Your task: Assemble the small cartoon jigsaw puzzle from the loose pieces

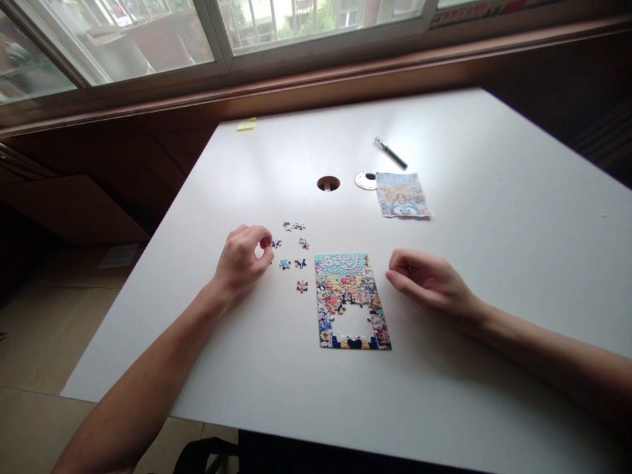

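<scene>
A jigsaw puzzle [345, 280] lies on the white table, with a white gap in its lower middle where pieces are absent. Left of it are several loose puzzle pieces [285, 264], spread flat and apart from one another. My left hand [241, 257] rests at the left side of these pieces, thumb and forefinger curled into a pinch; whether a piece is between the tips is hidden. One puzzle piece [277, 244] lies right by those fingertips. To the right of the puzzle, my right hand [429, 280] lies on the table with fingers curled in, nothing visible in them.
A printed picture sheet [403, 195] lies behind the puzzle, partly over a round metal cover [365, 181]. Beyond it is a dark pen [391, 153]. A round hole [328, 184] opens in the table [276, 382]. Yellow tape [246, 124] marks the far edge.
</scene>
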`<move>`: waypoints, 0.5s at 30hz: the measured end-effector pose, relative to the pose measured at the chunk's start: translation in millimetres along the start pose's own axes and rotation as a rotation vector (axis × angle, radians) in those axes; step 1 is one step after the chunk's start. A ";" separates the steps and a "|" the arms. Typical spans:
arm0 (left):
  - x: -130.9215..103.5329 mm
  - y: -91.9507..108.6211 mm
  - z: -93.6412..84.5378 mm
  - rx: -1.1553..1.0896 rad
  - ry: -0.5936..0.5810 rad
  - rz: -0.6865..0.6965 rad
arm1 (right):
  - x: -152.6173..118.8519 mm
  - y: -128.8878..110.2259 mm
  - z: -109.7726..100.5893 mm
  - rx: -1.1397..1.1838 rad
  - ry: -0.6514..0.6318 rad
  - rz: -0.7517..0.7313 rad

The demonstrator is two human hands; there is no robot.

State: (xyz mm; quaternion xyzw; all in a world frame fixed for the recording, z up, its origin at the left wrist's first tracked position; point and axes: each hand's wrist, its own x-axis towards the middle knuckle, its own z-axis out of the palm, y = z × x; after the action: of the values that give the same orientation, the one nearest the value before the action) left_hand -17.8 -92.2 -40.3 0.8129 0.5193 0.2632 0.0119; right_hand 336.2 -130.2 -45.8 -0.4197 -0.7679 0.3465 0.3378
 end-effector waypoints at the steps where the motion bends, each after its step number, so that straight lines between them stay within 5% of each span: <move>1: 0.0 -0.8 0.2 0.001 -0.008 -0.005 | -0.3 1.2 -0.8 0.023 -0.004 0.043; 10: -2.8 8.3 -4.8 -0.037 -0.123 0.214 | 1.3 6.7 -0.1 0.065 -0.047 0.047; 15: -2.9 8.4 -6.3 -0.019 -0.115 0.226 | 5.0 3.0 -3.2 -0.088 -0.145 -0.196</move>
State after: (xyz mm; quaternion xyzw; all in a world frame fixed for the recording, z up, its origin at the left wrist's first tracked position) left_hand -14.4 -100.1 -33.7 0.8798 0.4204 0.2208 0.0199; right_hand 337.9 -123.8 -45.4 -0.3308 -0.8422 0.3072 0.2948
